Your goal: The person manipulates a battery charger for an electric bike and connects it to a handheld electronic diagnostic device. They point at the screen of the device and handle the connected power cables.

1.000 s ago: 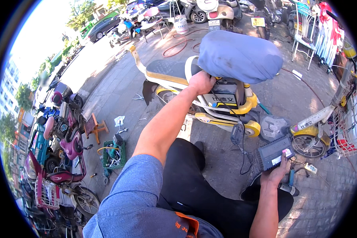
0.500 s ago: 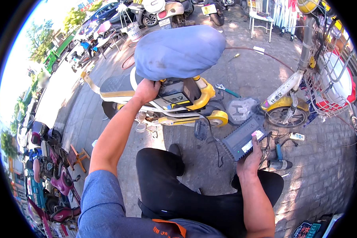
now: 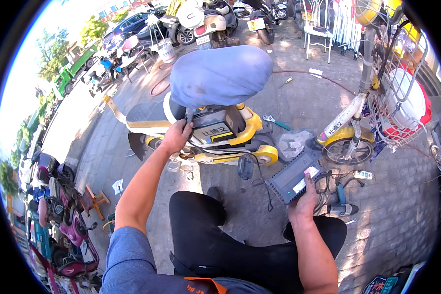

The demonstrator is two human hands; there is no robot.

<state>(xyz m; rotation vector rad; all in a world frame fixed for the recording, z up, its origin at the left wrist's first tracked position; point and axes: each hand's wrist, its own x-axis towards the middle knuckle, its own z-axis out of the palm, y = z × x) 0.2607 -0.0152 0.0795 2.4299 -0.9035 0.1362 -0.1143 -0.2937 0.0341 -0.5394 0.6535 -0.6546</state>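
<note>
A black ribbed charger box (image 3: 296, 179) with white labels and a small green light rests in my right hand (image 3: 304, 201), its thumb on top. From the box a black cable (image 3: 264, 172) loops up toward the scooter. My left hand (image 3: 178, 136) is closed in a pinch at the left end of a black battery (image 3: 218, 128) with a yellow stripe. What its fingers hold is mostly hidden. The battery sits in a yellow and white electric scooter (image 3: 254, 120). Just above the battery is a seat (image 3: 220, 76) under a blue-grey cloth cover.
An adjustable wrench (image 3: 278, 122) and a clear plastic cover (image 3: 290, 145) lie beyond the charger. A power drill (image 3: 342, 203) and a white power strip (image 3: 363, 175) are to the right. Another scooter's front wheel (image 3: 348, 147) and basket (image 3: 402, 112) stand at right; parked scooters (image 3: 68, 220) line the left.
My left hand has drawn slightly down and left from the battery's end, out from under the seat. The right hand still holds the charger box, and the view has shifted a little.
</note>
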